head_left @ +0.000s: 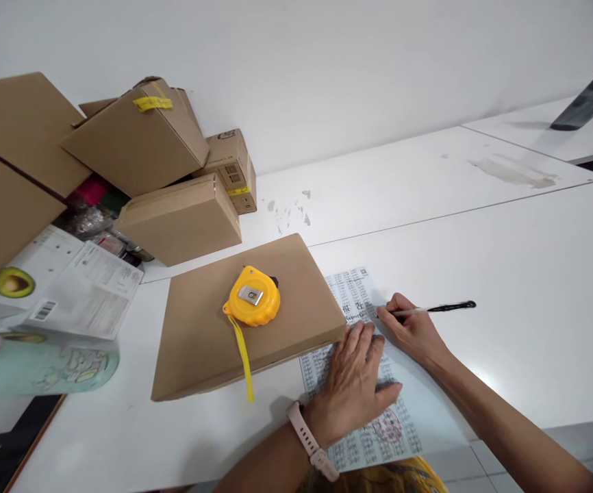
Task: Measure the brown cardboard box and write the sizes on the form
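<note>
My left hand [352, 380] lies flat, fingers stretched out, on a printed sheet of paper [379, 438] on the white table. A pale watch strap is on that wrist. My right hand [412, 329] is closed round a black and white pen [433, 309], its tip touching the upper part of the sheet. Part of the sheet is hidden under a flat cardboard box [209, 335] just left of my hands. A yellow tape measure [252, 297] sits on top of that box, its yellow strap hanging over the front edge.
Several cardboard boxes [142, 137] are stacked at the back left against the wall. A white printed carton [70, 287] and a pale green bottle [40, 363] lie at the left edge. The white table [507, 274] stretches right; a dark slanted object [589, 96] stands far right.
</note>
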A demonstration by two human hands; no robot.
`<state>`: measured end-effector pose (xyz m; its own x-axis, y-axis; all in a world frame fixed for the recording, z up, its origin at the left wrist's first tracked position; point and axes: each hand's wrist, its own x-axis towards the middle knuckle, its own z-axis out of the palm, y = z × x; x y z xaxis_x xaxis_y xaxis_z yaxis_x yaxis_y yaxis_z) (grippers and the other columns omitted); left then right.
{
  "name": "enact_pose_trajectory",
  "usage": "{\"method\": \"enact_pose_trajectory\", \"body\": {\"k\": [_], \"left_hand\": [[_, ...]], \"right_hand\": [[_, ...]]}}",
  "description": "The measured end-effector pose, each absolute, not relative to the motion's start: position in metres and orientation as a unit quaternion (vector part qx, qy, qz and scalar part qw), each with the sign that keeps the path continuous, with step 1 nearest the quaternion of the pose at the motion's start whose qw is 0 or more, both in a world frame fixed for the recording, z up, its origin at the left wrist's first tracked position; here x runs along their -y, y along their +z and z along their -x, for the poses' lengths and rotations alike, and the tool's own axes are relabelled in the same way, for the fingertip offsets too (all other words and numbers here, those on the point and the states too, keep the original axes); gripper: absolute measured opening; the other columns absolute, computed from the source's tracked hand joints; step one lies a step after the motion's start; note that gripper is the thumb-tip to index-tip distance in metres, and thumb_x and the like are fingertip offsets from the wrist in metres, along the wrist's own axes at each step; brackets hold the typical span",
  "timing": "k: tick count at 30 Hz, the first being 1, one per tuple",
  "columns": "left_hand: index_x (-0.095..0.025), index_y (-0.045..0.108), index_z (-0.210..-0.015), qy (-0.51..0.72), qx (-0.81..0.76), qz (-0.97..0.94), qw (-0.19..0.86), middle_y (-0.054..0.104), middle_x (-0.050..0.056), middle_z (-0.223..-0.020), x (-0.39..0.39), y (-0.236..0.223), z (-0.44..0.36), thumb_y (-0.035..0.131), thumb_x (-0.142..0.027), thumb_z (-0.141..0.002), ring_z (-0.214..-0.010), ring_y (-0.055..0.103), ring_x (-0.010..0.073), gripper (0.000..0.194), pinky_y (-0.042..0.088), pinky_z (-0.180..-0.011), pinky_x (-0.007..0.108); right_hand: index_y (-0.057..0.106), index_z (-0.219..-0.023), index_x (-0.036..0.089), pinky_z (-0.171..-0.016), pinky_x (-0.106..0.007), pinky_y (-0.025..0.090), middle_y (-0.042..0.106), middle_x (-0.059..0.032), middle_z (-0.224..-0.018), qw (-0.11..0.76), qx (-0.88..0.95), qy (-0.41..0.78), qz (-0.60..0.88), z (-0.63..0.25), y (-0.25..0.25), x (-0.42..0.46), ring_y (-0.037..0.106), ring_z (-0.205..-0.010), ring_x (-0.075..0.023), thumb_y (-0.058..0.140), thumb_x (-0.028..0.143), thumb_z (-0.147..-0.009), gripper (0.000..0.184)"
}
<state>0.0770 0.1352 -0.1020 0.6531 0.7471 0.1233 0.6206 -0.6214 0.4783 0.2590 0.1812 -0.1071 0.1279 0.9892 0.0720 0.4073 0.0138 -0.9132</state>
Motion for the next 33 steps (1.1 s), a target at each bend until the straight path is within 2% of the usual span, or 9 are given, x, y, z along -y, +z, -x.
{"method": "enact_pose_trajectory", "body": {"k": [8, 20, 33], "left_hand": [[-0.01, 0.048, -0.142, 0.16, -0.387, -0.885, 0.204, 0.047, 0.019, -0.155, -0.1363, -0.0996, -0.0774, 0.061, -0.05, -0.094, -0.15, 0.034, 0.0347, 0.064, 0.031, -0.125, 0.051], [-0.01, 0.046, -0.144, 0.165, -0.382, -0.888, 0.196, 0.043, 0.018, -0.159, -0.1358, -0.103, -0.0763, 0.059, -0.05, -0.095, -0.152, 0.032, 0.0337, 0.064, 0.029, -0.127, 0.051], [-0.01, 0.046, -0.143, 0.166, -0.381, -0.891, 0.185, 0.044, 0.018, -0.158, -0.1355, -0.1032, -0.0763, 0.057, -0.052, -0.096, -0.152, 0.033, 0.0332, 0.064, 0.029, -0.126, 0.05]], "right_hand": [[0.048, -0.066, 0.024, -0.05, -0.028, 0.036, 0.047, 0.0014, -0.064, 0.425, 0.578, 0.329, 0.615, -0.2587, -0.1072, -0.1815, 0.042, -0.055, -0.013, 0.06, 0.065, -0.088, 0.048], [0.045, -0.066, 0.024, -0.051, -0.029, 0.034, 0.047, 0.0018, -0.063, 0.425, 0.577, 0.331, 0.614, -0.2606, -0.1089, -0.1806, 0.04, -0.056, -0.0133, 0.062, 0.056, -0.089, 0.043], [0.045, -0.067, 0.024, -0.052, -0.029, 0.033, 0.043, 0.0032, -0.063, 0.432, 0.568, 0.324, 0.621, -0.2604, -0.1101, -0.182, 0.038, -0.056, -0.0128, 0.061, 0.056, -0.089, 0.042]]}}
